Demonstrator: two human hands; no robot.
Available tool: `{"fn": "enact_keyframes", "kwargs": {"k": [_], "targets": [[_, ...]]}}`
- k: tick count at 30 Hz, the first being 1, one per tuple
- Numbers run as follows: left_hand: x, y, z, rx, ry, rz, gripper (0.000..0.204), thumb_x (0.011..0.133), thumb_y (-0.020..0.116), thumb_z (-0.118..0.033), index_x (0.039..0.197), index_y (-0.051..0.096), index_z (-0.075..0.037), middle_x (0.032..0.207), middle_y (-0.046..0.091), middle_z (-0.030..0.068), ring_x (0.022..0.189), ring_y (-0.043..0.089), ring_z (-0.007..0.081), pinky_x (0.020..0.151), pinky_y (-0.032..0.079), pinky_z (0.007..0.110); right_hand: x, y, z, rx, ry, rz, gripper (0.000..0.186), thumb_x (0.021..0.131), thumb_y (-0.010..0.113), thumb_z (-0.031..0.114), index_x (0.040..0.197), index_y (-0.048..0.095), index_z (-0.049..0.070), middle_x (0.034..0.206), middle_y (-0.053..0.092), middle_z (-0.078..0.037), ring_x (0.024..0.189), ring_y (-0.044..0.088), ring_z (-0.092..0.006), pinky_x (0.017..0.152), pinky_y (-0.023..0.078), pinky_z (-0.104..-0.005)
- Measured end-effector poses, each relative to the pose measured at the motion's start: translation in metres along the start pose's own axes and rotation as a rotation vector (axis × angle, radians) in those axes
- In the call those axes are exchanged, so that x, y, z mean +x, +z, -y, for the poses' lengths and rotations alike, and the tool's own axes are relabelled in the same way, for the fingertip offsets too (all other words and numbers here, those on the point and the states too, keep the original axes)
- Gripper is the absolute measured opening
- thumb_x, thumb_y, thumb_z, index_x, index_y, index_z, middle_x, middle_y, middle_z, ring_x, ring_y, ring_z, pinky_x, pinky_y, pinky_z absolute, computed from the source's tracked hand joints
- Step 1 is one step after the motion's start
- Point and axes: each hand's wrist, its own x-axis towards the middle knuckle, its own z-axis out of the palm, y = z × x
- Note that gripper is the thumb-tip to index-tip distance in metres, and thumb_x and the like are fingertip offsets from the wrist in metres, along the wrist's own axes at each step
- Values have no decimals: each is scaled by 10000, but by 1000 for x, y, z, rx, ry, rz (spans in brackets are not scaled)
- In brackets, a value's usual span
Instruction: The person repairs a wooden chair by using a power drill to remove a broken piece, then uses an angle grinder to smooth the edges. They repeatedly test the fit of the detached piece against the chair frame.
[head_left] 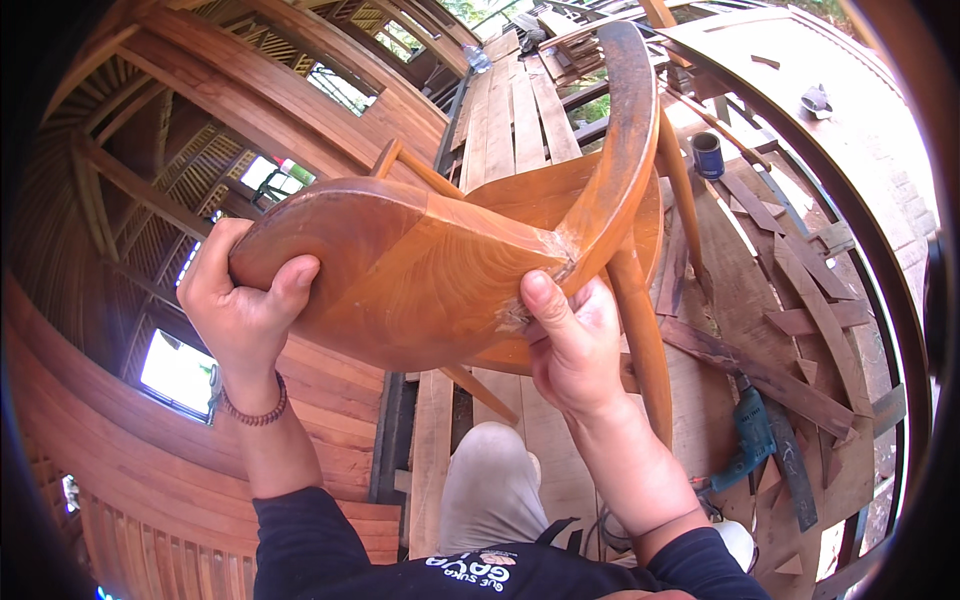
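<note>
We hold wooden chair (470, 260): left hand (238, 305) clamped on backrest (370, 270) end, right hand (577, 345) clamped beside rough joint (560, 247).

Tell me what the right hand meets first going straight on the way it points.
The right hand would likely meet the chair's backrest first, near the whitish joint; thumb and wood appear touching, though depth is unclear.

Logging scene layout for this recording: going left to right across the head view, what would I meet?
Left hand, right hand, teal power drill, small grey object. The wooden chair overlaps both hands, so it is left out.
</note>
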Motion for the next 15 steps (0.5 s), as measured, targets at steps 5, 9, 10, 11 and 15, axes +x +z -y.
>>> {"fn": "enact_keyframes", "kwargs": {"k": [5,9,10,11,15], "targets": [[4,1,-4,-22,-9,31,626,682,856,-596,817,653,-19,688,607,15,634,575,103,609,467,252,2,-3,6,10,33,15,514,927,735,277,1276,543,-49,1196,648,-111,1100,611,-165,968,487,-329],[5,-2,-3,-35,24,44,606,681,870,-563,824,657,-13,685,609,11,635,573,96,609,468,248,7,-9,2,31,26,45,532,901,764,259,1284,540,-34,1208,640,-104,1110,604,-169,959,491,-334],[4,-3,-4,-38,16,53,601,680,874,-555,826,659,-12,685,611,9,634,574,96,610,470,247,8,-9,1,43,13,50,538,894,772,255,1287,539,-29,1211,638,-102,1112,602,-170,953,493,-335],[3,-3,-6,-41,8,62,596,678,878,-546,827,661,-12,684,612,7,632,576,97,610,471,246,9,-9,2,57,23,62,549,888,778,261,1291,536,-24,1212,637,-98,1115,600,-172,952,493,-333],[7,-1,-10,-42,7,72,541,673,897,-483,826,669,-17,680,617,17,627,586,101,612,479,244,12,-20,7,27,58,98,598,865,799,273,1309,520,-14,1225,632,-90,1134,595,-183,958,494,-336]]}}
